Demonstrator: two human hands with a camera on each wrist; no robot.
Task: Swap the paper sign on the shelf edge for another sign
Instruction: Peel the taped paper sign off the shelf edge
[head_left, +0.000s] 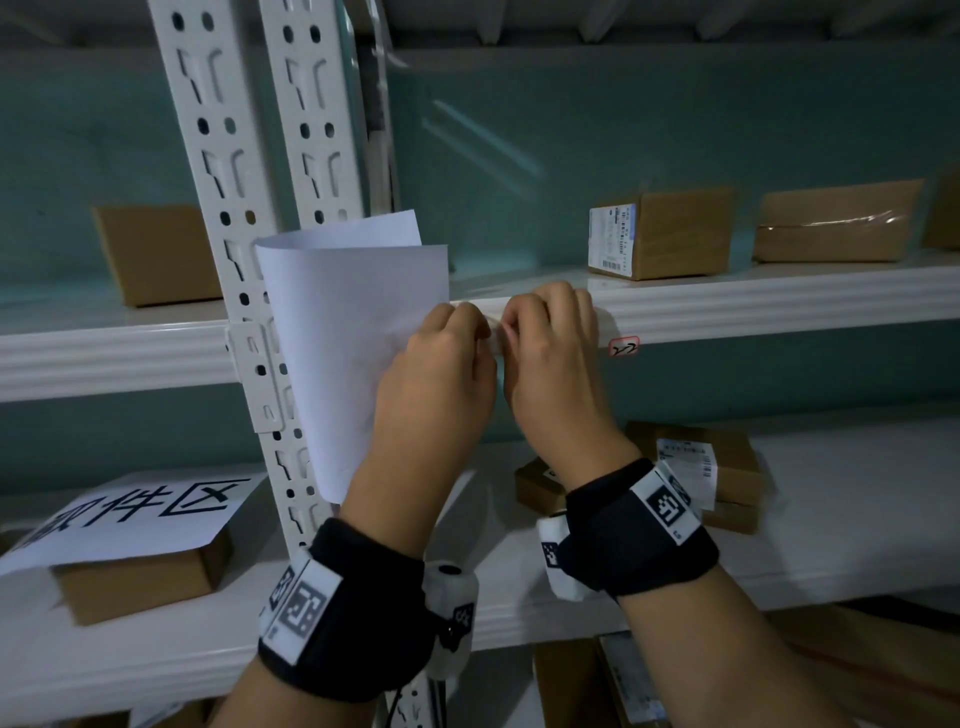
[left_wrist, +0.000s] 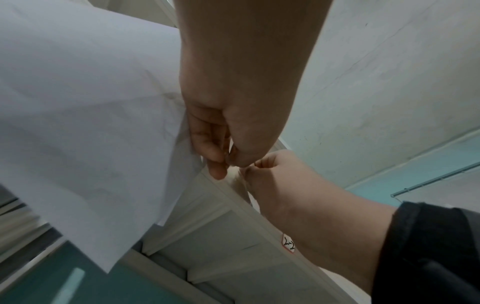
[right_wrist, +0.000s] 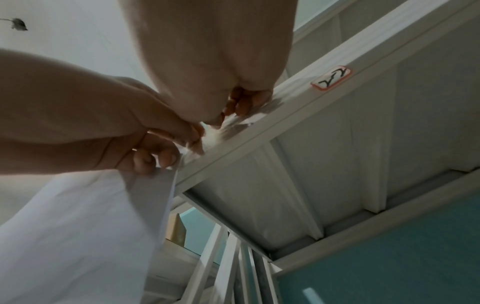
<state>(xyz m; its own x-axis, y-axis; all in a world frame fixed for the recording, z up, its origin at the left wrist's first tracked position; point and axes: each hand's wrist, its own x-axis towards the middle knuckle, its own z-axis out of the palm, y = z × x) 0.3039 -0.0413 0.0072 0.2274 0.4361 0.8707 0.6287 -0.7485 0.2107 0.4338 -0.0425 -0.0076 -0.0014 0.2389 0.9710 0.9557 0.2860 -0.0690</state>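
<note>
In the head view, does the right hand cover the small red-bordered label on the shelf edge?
No, the red-bordered label sits uncovered on the shelf edge, just to the right of the right hand.

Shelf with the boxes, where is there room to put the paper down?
Upper shelf: bare between the post and the labelled box. Lower shelf: bare right of the box stack. Crowded: the edge where the left hand holds the white sheet and the right hand pinches tape.
</note>
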